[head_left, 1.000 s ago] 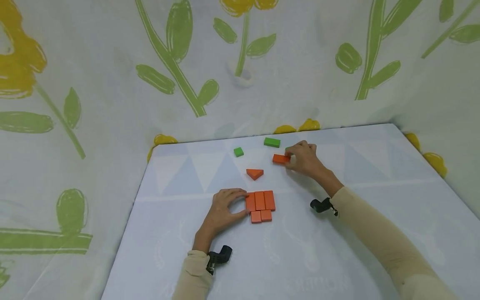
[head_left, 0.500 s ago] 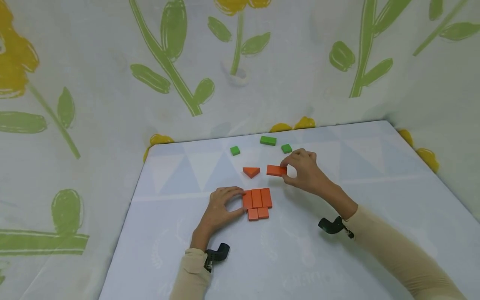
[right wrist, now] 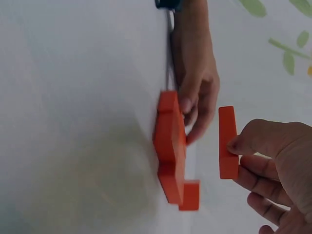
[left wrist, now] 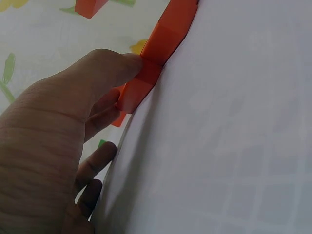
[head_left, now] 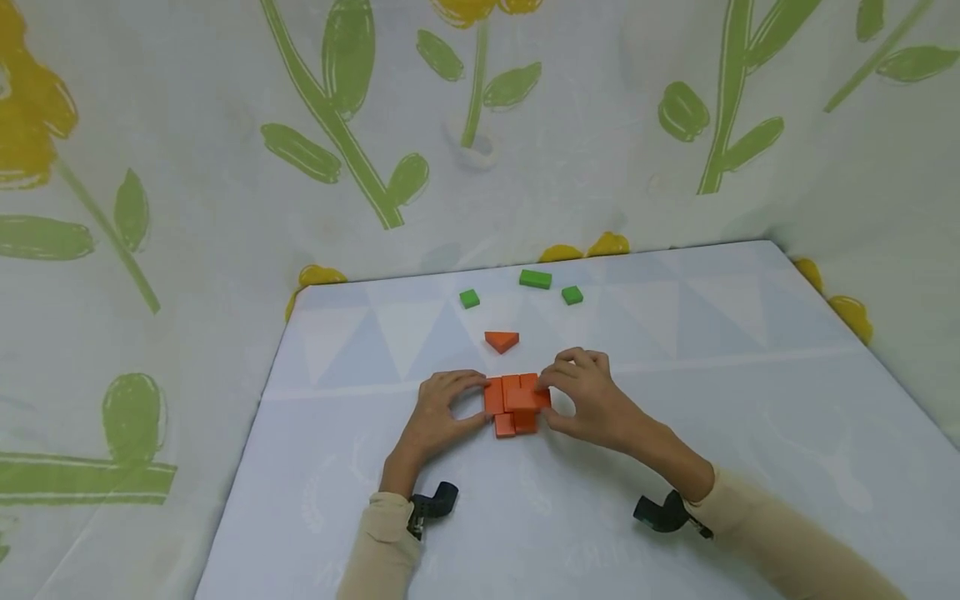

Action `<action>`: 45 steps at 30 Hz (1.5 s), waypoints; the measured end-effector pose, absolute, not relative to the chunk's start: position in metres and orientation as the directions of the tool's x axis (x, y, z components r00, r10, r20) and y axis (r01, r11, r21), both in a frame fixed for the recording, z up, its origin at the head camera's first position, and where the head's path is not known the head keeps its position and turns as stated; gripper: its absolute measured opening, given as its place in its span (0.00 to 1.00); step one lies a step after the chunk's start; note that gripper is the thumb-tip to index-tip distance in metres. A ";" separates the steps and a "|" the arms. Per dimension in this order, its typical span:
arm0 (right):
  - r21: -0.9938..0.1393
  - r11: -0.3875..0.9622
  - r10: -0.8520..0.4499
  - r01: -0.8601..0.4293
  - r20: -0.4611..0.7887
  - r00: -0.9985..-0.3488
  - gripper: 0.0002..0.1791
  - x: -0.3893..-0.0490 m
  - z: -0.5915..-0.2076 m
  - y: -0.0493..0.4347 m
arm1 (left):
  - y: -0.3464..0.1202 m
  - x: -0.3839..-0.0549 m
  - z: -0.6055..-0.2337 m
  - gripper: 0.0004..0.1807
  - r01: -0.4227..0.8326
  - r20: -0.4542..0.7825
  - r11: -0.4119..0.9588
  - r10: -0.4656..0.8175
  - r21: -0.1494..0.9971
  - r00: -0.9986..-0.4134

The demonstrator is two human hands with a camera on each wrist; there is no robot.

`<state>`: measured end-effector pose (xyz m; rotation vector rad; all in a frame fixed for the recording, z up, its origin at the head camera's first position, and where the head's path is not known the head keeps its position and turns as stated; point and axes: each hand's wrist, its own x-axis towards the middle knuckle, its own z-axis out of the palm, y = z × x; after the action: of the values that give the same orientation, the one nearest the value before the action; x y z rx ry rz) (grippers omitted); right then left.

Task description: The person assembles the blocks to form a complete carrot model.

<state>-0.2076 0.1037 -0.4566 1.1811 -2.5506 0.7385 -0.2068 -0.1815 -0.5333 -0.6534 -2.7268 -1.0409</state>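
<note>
In the head view several flat orange blocks lie together in the middle of the white table, rectangles behind and two smaller pieces in front. My left hand [head_left: 442,408] curves around the left rectangular block [head_left: 492,395], thumb at its near corner and forefinger at its far one. Another orange rectangular block [head_left: 523,400] is pinched between thumb and fingers of my right hand [head_left: 588,404]. The right wrist view shows this held block [right wrist: 227,141] raised above the group [right wrist: 168,141]; from the head it hides part of the right-hand pieces.
Behind the group lies an orange triangular block [head_left: 502,341]. Farther back are a green rectangular block [head_left: 536,279] and two small green blocks, one at left [head_left: 469,298], one at right [head_left: 572,295]. A flower-patterned cloth [head_left: 585,150] rises beyond the table's back edge.
My right hand has brought the orange rectangular block from near the green blocks toward me and left, over the group. The left hand has stayed at the group's left side.
</note>
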 end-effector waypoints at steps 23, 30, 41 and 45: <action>-0.219 0.464 -0.732 -0.859 0.451 -0.510 0.13 -0.177 -0.494 0.090 | -0.182 -0.205 -0.531 0.25 0.443 0.288 0.666 0.336 0.601 -0.897; -0.201 0.461 -0.740 -0.864 0.450 -0.500 0.15 -0.177 -0.496 0.090 | -0.181 -0.204 -0.531 0.25 0.453 0.306 0.655 0.335 0.604 -0.891; -0.207 0.485 -0.744 -0.850 0.412 -0.526 0.16 -0.178 -0.496 0.089 | -0.182 -0.206 -0.531 0.25 0.455 0.303 0.662 0.340 0.595 -0.890; -0.262 0.513 -0.723 -0.817 0.380 -0.576 0.16 -0.183 -0.484 0.087 | -0.181 -0.206 -0.530 0.25 0.446 0.286 0.662 0.343 0.602 -0.895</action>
<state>-0.1833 0.0875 -0.4845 1.3110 -2.5326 0.6164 -0.2064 -0.1815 -0.5302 -0.6516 -2.7273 -1.0475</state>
